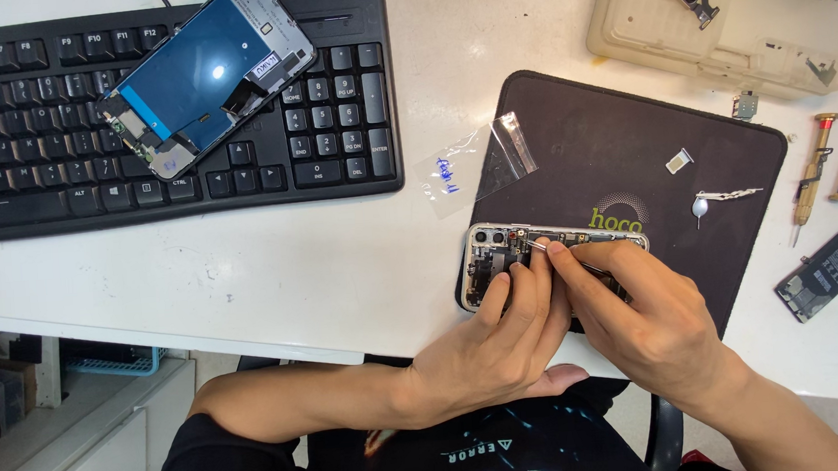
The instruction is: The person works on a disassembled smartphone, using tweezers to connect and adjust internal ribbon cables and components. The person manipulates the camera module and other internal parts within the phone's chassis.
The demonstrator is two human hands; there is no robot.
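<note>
On the white tabletop point(293, 264), an opened phone point(499, 254) is laid at the dark mat's point(629, 142) near-left edge. It is steadied by the left hand point(490, 344), fingers closed on its frame; tweezers point(563, 258) are pinched in the right hand point(641, 318). Likely fragile inside, it is best held by the rim.

— Where are we looking, a phone repair bench?

— We think so: a dark work mat point(629, 142), a parts tray point(611, 25), small screwdrivers point(832, 162), a loose battery point(832, 267), a detached screen point(202, 79) on a keyboard point(28, 125).
</note>
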